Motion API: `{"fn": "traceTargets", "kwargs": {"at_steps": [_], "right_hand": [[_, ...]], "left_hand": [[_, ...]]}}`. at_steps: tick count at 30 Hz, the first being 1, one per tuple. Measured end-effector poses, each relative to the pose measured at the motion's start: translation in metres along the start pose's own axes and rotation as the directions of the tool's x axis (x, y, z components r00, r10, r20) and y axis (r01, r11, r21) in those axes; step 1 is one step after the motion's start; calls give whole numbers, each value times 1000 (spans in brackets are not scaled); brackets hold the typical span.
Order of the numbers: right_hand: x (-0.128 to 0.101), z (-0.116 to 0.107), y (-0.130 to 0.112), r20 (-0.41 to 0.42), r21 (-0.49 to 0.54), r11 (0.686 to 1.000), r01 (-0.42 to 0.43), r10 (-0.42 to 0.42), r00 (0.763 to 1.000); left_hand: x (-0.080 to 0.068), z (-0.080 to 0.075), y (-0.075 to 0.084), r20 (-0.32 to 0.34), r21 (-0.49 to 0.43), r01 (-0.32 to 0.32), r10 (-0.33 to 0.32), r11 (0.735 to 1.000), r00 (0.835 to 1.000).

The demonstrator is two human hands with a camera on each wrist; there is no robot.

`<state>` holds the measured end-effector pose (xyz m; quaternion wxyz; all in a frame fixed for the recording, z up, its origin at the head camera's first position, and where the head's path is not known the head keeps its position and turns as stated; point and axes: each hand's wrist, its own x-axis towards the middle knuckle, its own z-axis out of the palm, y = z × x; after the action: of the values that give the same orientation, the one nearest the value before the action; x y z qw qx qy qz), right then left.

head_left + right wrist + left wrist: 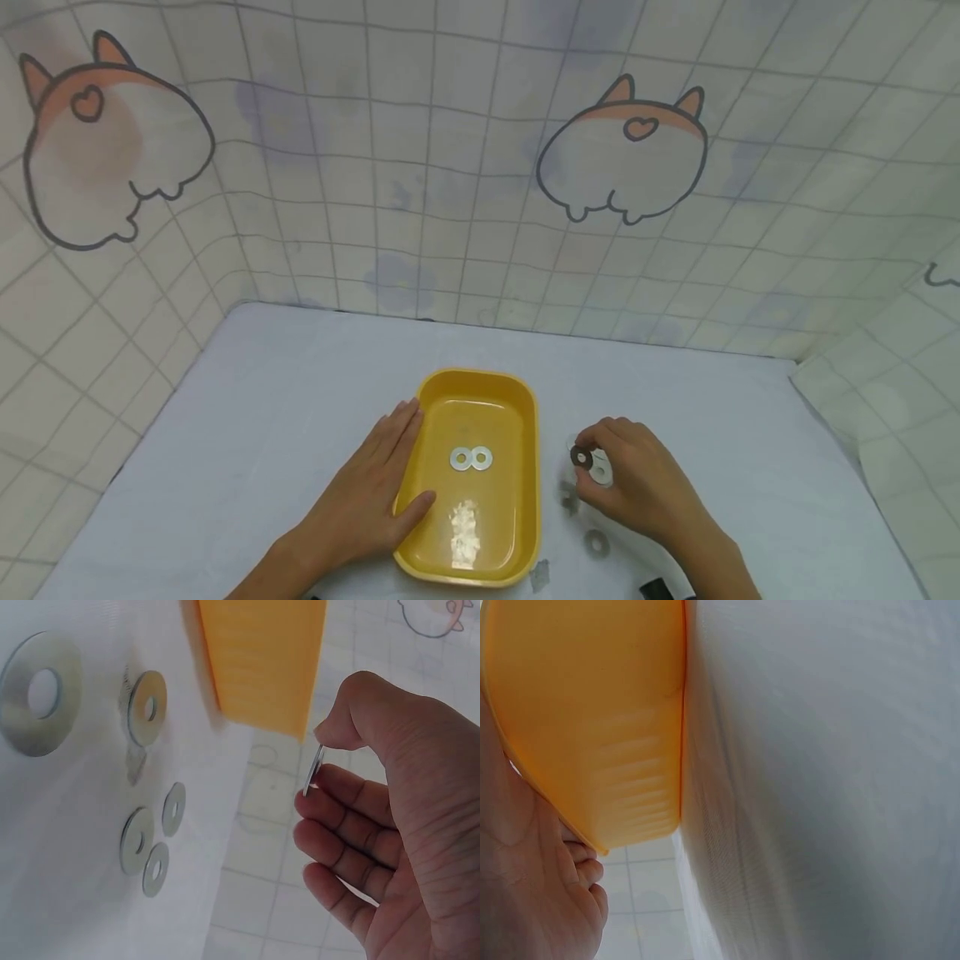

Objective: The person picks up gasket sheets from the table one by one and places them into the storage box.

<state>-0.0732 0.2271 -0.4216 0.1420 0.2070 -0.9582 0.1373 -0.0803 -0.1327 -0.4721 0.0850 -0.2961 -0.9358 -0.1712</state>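
Yellow oblong plastic tray (525,417) sits near the front edge of a pale cloth-covered table (300,375), long axis running away from the person, with bare cloth all around. Left hand (375,492) lies flat with straight fingers against its left wall. Two flat metal washers (471,458) lie inside, touching. Right hand (630,487), just right of the tray, pinches a thin metal washer (581,457) above loose washers (142,847).

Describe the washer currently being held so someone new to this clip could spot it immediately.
Start at the yellow tray on the white table. Just right of it, the right hand pinches one washer between thumb and fingers. Unlike the loose washers lying flat on the table, it is lifted and looks dark.
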Motion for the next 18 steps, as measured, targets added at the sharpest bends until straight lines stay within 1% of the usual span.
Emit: {"fn": "traceTargets", "kwargs": {"at_steps": [7, 18], "right_hand": [[6, 1, -6, 29, 17, 1000, -5, 4, 1000], [21, -4, -16, 71, -3, 1000, -11, 11, 997]], "left_hand": [[-2, -1, -1, -4, 0, -1, 1, 1000, 1000], [0, 0, -1, -5, 2, -2, 2, 1000, 1000]]}}
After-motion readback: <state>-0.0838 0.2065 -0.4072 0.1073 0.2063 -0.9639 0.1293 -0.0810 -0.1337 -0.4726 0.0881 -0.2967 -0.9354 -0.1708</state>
